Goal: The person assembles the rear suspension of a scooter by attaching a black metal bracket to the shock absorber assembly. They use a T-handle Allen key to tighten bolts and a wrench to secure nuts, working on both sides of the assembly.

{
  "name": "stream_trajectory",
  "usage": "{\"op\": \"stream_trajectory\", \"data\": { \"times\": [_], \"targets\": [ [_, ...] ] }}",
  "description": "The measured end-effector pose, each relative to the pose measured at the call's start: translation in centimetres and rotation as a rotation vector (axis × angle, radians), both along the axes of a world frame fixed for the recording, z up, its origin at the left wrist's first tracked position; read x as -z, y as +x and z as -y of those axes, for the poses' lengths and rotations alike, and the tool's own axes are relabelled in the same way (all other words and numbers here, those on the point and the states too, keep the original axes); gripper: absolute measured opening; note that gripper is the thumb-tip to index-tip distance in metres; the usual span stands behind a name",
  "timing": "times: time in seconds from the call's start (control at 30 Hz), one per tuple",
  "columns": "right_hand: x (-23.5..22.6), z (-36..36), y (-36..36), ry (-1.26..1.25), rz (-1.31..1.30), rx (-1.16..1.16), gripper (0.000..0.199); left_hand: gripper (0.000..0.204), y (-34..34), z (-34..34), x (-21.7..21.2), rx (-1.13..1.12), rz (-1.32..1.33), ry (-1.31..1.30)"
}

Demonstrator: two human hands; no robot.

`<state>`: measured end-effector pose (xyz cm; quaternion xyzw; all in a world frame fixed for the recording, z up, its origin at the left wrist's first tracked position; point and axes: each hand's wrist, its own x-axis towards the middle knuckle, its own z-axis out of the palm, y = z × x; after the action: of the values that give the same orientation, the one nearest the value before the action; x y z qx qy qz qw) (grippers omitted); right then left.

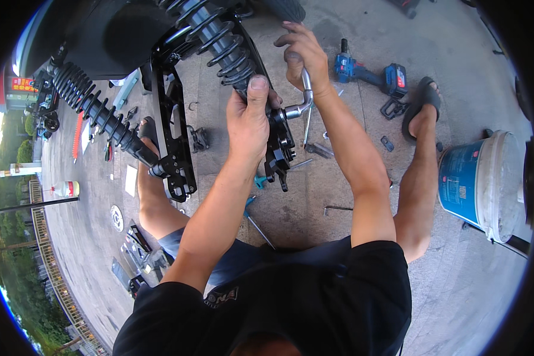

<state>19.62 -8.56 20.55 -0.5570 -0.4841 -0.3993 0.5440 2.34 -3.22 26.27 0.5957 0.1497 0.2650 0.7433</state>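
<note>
My left hand (pixel 249 121) is closed around the lower end of a black coil-spring shock absorber (pixel 228 56), thumb up. Beside it, the fingers of my right hand (pixel 305 59) curl round a silver L-shaped socket wrench (pixel 307 95). The wrench's short end meets the side of a black metal bracket (pixel 277 142) just right of my left hand; the fastener there is hidden. Left of my hands hangs a black linkage arm (pixel 178 130). A second shock absorber (pixel 95 107) slants down to its lower end.
A blue cordless impact wrench (pixel 368 74) lies on the paving beyond my right forearm. At right stands a blue-and-white bucket (pixel 471 181). Between my legs lie a hex key (pixel 338 207) and a T-handle tool (pixel 258 225). Loose parts (pixel 139 252) lie at left.
</note>
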Motion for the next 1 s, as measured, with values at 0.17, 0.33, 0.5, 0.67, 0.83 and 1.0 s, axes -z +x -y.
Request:
{"op": "stream_trajectory", "data": {
  "times": [0.17,0.33,0.5,0.67,0.83,1.0],
  "targets": [
    [0.8,-0.3,0.4,0.004,-0.094,0.032,0.032,0.037,0.2,-0.1,0.1,0.022,0.023,-0.027],
    [0.9,2.5,-2.0,-0.279,-1.224,-0.046,0.036,0.038,0.3,-0.3,0.4,0.06,0.003,-0.046],
    [1.3,8.9,-10.0,-0.452,-0.98,0.02,0.027,0.039,0.5,-0.4,0.9,0.001,-0.038,0.035],
    [1.7,11.3,-14.7,-0.433,-1.057,-0.037,0.023,0.037,0.4,-0.3,1.3,0.028,0.081,-0.006],
    [4.1,10.2,-14.4,-0.387,-1.064,-0.056,0.031,0.039,0.0,-0.5,1.5,0.109,0.097,-0.023],
    [6.8,9.3,-12.1,-0.408,-0.941,-0.045,0.036,0.038,-0.2,-0.5,1.7,0.12,0.057,0.023]
  ]
}}
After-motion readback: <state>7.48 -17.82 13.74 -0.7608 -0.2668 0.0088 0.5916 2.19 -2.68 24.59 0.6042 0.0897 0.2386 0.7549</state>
